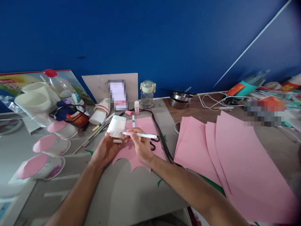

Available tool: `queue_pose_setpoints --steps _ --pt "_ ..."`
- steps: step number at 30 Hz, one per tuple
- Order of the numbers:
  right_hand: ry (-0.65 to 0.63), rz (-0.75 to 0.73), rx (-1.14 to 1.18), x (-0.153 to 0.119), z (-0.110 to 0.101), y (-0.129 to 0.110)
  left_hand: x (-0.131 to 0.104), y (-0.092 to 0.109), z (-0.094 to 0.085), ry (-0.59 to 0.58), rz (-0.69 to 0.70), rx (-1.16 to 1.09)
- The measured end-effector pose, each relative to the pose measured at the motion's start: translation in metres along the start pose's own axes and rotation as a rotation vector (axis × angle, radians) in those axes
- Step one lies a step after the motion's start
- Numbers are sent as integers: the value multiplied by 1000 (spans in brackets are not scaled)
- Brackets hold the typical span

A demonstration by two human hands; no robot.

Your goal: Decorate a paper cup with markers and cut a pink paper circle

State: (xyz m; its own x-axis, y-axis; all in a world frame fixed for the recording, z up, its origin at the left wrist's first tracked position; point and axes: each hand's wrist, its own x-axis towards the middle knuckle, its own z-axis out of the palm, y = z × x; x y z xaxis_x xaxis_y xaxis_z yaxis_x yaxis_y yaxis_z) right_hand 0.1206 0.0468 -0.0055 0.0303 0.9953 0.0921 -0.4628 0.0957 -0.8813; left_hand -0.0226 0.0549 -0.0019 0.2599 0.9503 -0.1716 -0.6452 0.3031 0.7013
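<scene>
In my left hand (105,149) is a white paper cup (117,124), tilted, with teal drawings near its top and pink strokes lower down. A small white piece (117,141), possibly a marker cap, shows by the left fingers. My right hand (142,146) is closed around a white and pink marker (141,135), its tip at the cup's lower right side. Beneath both hands lies a pink paper sheet (145,125) with scalloped cutouts along its near edge. A second marker (133,121) with a teal band rests on that sheet.
Three cups topped with pink paper (33,166) lie at left, near stacked paper cups (35,100). Behind are a phone (117,95), a glue stick (136,107) and a lidded jar (147,94). Pink sheets (235,157) spread at right; metal bowls (180,99) stand behind.
</scene>
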Motion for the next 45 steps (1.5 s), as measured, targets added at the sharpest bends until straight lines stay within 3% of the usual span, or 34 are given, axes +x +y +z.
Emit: queue_pose_setpoints --steps 17,30,45 --pt "12 -1 17 -1 1 -4 0 1 -1 -37 -13 52" --pt "-80 -32 -62 -7 1 -2 4 -4 -8 -54 5 41" --pt "-76 -51 -107 -5 0 -1 5 -8 -10 -12 31 24"
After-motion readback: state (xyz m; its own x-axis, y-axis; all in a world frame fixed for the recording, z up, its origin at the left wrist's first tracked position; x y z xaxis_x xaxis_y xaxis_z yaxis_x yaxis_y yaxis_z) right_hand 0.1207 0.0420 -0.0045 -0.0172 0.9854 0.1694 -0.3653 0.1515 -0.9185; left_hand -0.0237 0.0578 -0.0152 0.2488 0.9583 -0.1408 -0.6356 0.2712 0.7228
